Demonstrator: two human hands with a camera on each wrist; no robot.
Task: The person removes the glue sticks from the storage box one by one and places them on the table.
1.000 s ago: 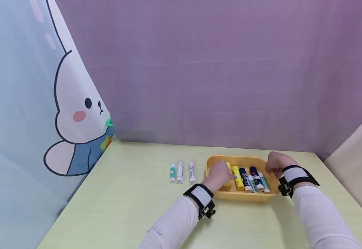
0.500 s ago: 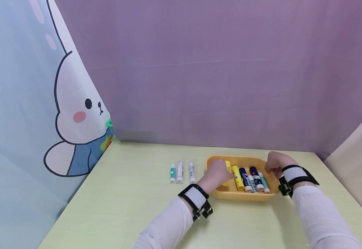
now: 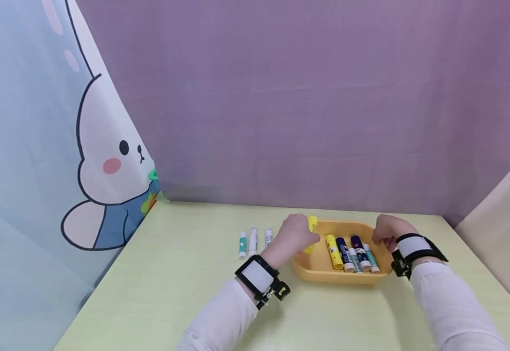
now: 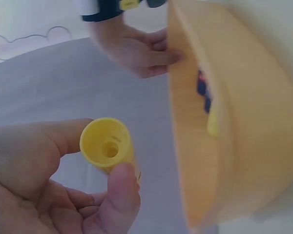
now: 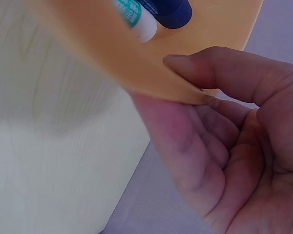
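Between the thumb and fingers of my left hand point(image 3: 293, 234) is a yellow glue stick point(image 3: 312, 224), raised over the left end of an orange tray point(image 3: 343, 278). The left wrist view looks into the stick's hollow round end point(image 4: 105, 141). My right hand point(image 3: 391, 229) pinches the tray's right rim, thumb inside and fingers outside, as the right wrist view shows. Inside the tray lie another yellow glue stick point(image 3: 334, 251), two dark blue glue sticks point(image 3: 360, 252) and two smaller teal-and-white ones point(image 3: 371, 258).
Left of the tray, a small teal-and-white glue stick point(image 3: 243, 244) and two white glue sticks point(image 3: 253, 241) lie in a row on the pale table point(image 3: 171, 287). My left hand partly covers the nearest one. A purple curtain point(image 3: 299, 122) hangs behind the table's back edge.
My left hand has lifted the yellow glue stick out of the tray and moved it up and to the left. My right hand stays on the tray's rim.
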